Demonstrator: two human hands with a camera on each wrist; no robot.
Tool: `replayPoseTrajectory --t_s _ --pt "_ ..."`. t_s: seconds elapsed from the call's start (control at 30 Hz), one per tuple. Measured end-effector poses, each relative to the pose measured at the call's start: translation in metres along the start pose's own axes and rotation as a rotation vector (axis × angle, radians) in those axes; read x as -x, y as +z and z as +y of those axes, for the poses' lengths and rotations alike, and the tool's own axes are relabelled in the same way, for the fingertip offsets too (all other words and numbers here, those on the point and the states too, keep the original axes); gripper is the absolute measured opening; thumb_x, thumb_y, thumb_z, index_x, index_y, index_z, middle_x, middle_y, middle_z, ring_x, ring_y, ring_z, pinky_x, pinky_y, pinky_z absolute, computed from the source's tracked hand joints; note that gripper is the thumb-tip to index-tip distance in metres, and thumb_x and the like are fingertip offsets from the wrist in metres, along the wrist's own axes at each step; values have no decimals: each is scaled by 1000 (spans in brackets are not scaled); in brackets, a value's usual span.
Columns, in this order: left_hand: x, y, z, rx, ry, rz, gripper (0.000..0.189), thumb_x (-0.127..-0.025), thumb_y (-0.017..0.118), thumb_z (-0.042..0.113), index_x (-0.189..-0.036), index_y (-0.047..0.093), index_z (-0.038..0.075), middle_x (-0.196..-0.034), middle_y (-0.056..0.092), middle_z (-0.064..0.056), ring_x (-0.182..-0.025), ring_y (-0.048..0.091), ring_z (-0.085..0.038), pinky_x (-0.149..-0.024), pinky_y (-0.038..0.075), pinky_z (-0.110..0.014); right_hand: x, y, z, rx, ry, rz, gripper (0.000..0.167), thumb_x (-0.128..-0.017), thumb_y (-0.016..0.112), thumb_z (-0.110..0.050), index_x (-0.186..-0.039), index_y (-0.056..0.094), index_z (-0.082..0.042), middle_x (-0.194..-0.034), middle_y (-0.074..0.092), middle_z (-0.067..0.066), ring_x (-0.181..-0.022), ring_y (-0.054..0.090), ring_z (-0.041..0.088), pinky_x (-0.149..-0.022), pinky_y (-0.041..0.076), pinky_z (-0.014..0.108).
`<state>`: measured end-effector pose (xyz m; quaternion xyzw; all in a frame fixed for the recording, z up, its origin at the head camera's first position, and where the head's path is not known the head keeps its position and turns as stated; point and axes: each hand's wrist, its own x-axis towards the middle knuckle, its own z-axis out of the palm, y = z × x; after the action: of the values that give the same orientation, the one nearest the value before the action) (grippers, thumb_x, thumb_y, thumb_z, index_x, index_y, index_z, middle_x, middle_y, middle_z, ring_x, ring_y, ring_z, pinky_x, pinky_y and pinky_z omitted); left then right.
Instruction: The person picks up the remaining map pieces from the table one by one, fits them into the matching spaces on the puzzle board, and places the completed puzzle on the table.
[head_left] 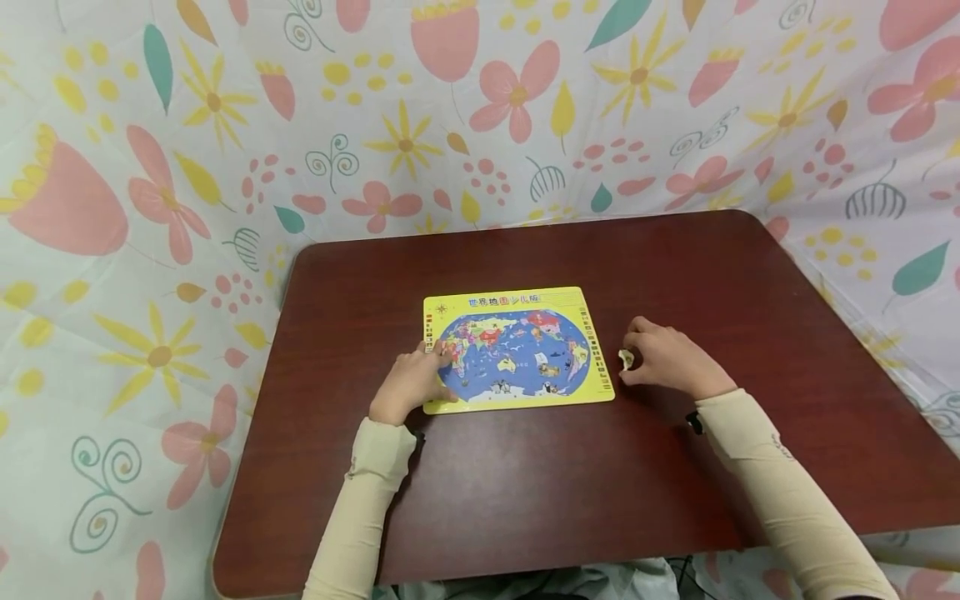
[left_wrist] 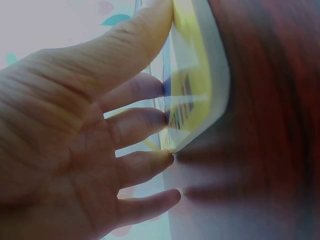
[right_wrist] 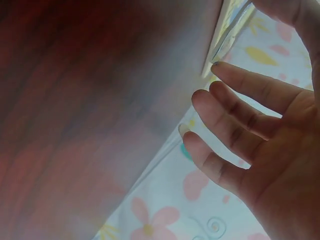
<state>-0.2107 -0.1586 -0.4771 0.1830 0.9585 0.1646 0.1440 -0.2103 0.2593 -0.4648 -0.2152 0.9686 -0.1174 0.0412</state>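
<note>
A yellow-bordered world map board (head_left: 517, 403), a flat puzzle-like sheet with a blue oval and Chinese lettering, lies on the table. My left hand (head_left: 411, 383) rests at its left edge; in the left wrist view the fingers (left_wrist: 142, 167) stretch out along the board's corner (left_wrist: 200, 95). To the right of the board, my right hand (head_left: 667, 358) pinches a small pale piece (head_left: 626, 359) between thumb and index finger. In the right wrist view this thin piece (right_wrist: 231, 37) shows edge-on, and the other fingers (right_wrist: 225, 125) are spread below it.
The dark reddish-brown table (head_left: 540, 483) has rounded corners and a front edge near the person's lap. A white cloth with flowers and leaves (head_left: 405, 108) hangs behind it and along both sides.
</note>
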Motion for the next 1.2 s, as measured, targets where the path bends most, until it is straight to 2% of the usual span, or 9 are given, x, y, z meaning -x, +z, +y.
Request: replayPoseTrajectory --t_s 0.3,0.57,0.77,0.97,1.2 --pt "1 2 -1 1 -11 3 76 -79 87 39 -144 59 12 -158 36 -18 -145 30 -45 -109 37 -57 -21 1 -17 22 -57 24 33 -70 87 -28 -88 71 -5 -93 57 8 -62 49 17 -58 44 33" --pt "2 4 0 -13 -11 15 75 -78 88 39 -143 60 12 -157 38 -18 -144 33 -46 -106 40 -55 -33 3 -27 21 -71 -21 35 -71 87 -25 -94 72 -3 -97 58 10 -65 50 18 -59 44 34" --pt "1 2 1 -14 -15 4 76 -79 87 39 -144 59 12 -158 36 -17 -146 30 -44 -108 38 -57 -38 5 -32 39 -82 -30 39 -71 87 -26 -97 72 0 -101 59 13 -66 51 19 -59 44 35" --pt "-1 2 0 -21 -7 5 74 -80 87 40 -143 60 12 -158 37 -18 -146 30 -44 -108 37 -58 -43 7 -34 57 -102 -31 42 -71 87 -27 -99 73 1 -104 60 15 -70 54 22 -63 48 39" --pt "0 3 -1 -11 -8 16 74 -79 88 39 -142 61 13 -158 37 -17 -145 31 -45 -108 38 -57 -48 12 -37 58 -86 -47 48 -72 89 -31 -103 75 2 -110 60 17 -78 58 25 -71 52 44"
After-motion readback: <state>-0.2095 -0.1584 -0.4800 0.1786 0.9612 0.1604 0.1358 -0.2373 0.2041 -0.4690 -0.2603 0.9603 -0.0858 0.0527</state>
